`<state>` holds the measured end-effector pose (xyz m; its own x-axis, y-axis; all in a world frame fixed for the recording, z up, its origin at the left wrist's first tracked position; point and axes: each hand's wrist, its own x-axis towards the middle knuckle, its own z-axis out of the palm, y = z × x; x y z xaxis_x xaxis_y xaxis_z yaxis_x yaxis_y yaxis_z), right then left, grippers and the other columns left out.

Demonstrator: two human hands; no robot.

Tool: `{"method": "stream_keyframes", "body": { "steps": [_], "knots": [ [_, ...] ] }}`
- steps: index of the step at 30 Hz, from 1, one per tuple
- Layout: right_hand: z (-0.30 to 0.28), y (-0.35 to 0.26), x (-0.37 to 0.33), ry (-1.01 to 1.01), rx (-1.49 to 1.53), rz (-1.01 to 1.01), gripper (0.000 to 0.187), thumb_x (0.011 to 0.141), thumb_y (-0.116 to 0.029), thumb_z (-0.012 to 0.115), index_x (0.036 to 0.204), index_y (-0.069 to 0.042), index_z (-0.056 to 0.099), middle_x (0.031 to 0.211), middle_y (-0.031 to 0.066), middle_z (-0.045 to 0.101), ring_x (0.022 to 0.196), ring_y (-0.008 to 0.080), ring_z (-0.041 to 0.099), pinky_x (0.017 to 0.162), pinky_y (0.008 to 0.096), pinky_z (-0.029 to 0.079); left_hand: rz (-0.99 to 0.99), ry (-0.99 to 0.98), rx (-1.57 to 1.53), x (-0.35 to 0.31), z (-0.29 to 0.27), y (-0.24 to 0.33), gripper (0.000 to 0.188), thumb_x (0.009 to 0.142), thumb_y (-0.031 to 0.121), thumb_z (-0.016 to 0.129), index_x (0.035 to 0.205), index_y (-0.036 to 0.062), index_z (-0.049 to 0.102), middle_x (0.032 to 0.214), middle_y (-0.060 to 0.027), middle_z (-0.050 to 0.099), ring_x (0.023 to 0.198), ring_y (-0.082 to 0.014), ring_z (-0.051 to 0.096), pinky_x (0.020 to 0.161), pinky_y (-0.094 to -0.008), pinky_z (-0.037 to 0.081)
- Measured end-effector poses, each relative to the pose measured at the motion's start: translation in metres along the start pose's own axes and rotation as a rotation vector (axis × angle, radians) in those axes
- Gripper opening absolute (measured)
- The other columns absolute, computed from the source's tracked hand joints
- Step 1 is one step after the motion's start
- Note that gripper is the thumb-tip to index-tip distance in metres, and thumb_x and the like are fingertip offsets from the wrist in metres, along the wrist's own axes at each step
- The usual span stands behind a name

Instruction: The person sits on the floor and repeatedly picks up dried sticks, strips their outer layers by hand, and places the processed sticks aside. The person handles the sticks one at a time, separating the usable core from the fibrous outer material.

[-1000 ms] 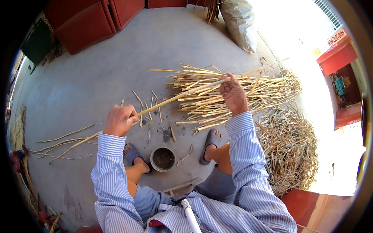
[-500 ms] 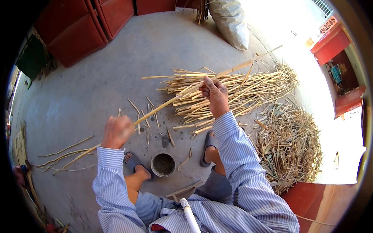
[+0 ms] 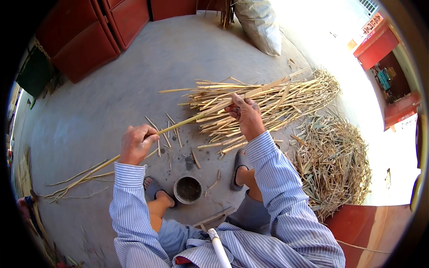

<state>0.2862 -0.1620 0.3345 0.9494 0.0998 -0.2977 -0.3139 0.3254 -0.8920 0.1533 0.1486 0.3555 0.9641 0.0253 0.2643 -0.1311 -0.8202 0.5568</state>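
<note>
A long pale dry stalk (image 3: 181, 123) slants from the lower left up to the far right, its far part above a bundle of cut stalks (image 3: 272, 105) on the floor. My left hand (image 3: 136, 144) is closed around the stalk, left of the bundle. Farther along, my right hand (image 3: 246, 115) pinches the stalk between thumb and fingers, over the bundle. Several thin stalk ends (image 3: 82, 177) trail on the floor beyond my left hand. Short cut pieces (image 3: 178, 134) lie scattered between my hands.
A round container with dark contents (image 3: 187, 190) stands between my feet. To the right is a heap of dry leaf scraps (image 3: 339, 165). A pale sack (image 3: 261, 27) and red padded seats (image 3: 85, 40) stand farther off. A lit cigarette (image 3: 219, 250) juts into view at the bottom.
My left hand, blurred before, is now sharp and slightly higher and to the right. The far tip of the stalk has dropped toward the bundle. My right hand is slightly lower.
</note>
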Motion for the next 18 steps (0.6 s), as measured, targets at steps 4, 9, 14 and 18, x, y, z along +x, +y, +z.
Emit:
{"method": "stream_keyframes", "body": {
  "steps": [4,9,14,18],
  "knots": [
    [-0.072,-0.036,0.019,0.188,0.063,-0.143,0.02,0.092,-0.022,0.068,0.094,-0.004,0.061,0.075,0.0035,0.063,0.063,0.012,0.064,0.05,0.0188,0.05,-0.117,-0.046,-0.058,-0.013,-0.023,-0.013,0.012,0.074,0.012,0.077,0.079,0.006,0.068,0.072,-0.005,0.069,0.067,-0.0211,0.06,0.069,-0.0344,0.043],
    [-0.143,-0.056,0.019,0.312,0.161,-0.205,0.014,0.093,-0.021,0.068,0.095,-0.008,0.064,0.077,0.002,0.064,0.065,0.0098,0.062,0.053,0.0196,0.051,-0.021,-0.163,-0.021,-0.014,-0.017,-0.001,0.012,0.075,0.013,0.076,0.079,0.0052,0.068,0.075,-0.0053,0.069,0.071,-0.0217,0.057,0.069,-0.0354,0.045],
    [-0.104,-0.049,-0.007,-0.253,0.239,-0.053,0.019,0.096,-0.017,0.061,0.113,-0.008,0.06,0.107,0.0085,0.069,0.099,0.0173,0.066,0.081,0.0306,0.056,-0.058,-0.162,0.001,-0.004,-0.009,0.012,0.01,0.075,0.011,0.075,0.079,0.0046,0.067,0.073,-0.0055,0.067,0.071,-0.0216,0.056,0.068,-0.0357,0.045],
    [-0.088,-0.041,-0.009,-0.2,0.14,-0.091,0.022,0.094,-0.022,0.065,0.111,-0.008,0.061,0.103,0.0089,0.071,0.092,0.017,0.069,0.075,0.0269,0.057,-0.108,-0.127,-0.086,-0.001,-0.003,0.008,0.012,0.075,0.005,0.075,0.08,0.0024,0.065,0.071,-0.0068,0.066,0.07,-0.0208,0.058,0.066,-0.0347,0.046]
  ]
}}
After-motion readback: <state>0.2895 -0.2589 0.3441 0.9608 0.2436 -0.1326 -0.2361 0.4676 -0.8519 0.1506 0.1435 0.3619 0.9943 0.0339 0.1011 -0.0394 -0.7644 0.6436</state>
